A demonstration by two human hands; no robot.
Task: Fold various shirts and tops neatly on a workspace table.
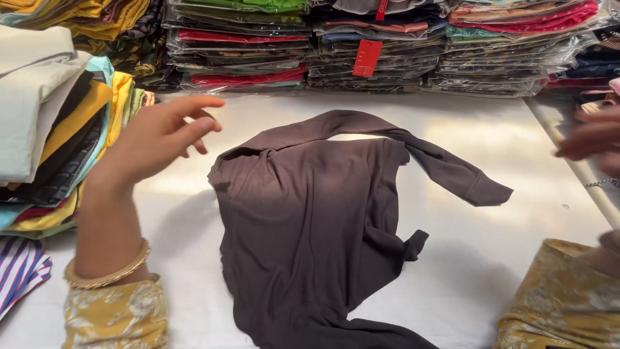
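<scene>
A dark brown long-sleeved top [303,220] lies crumpled on the white table [504,258], one sleeve stretched toward the right, its cuff at mid-right. My left hand [161,136] hovers above the table just left of the garment's shoulder, fingers spread, holding nothing. A gold bangle sits on that wrist above a yellow floral sleeve. My right hand [591,139] is at the far right edge, blurred, fingers loosely extended, away from the top and holding nothing that I can see.
Stacks of folded garments in clear plastic bags [368,45] line the back of the table, one with a red tag [367,58]. A pile of folded coloured clothes [51,129] stands at the left. A striped cloth [22,271] lies at the lower left.
</scene>
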